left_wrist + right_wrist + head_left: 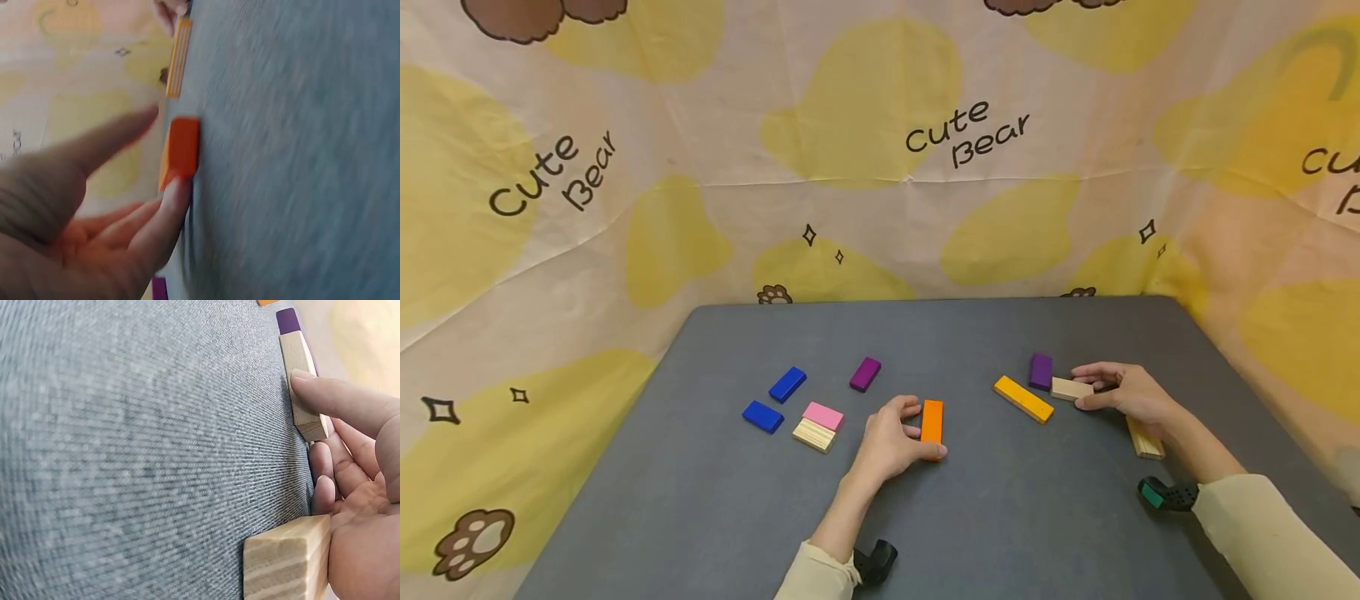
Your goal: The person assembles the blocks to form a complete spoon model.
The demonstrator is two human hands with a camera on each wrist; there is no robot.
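My left hand point(895, 442) is at an orange block point(932, 421) lying on the grey table. In the left wrist view a fingertip touches the lower corner of that block, while the thumb stands apart from it. My right hand point(1131, 396) pinches a pale wooden block point(1070, 389), with the thumb point(312, 387) on its near side and fingers behind it. A purple block point(1041, 372) sits at the far left end of this wooden block. Another wooden block point(1145, 438) lies beneath the right wrist, close to the palm in the right wrist view.
A yellow-orange block point(1023, 399) lies between the hands. To the left are two blue blocks point(787, 384), a magenta-purple block point(865, 374), and a pink block point(823, 415) beside a striped wooden block point(814, 435). A patterned cloth point(865, 225) hangs behind the table point(700, 500).
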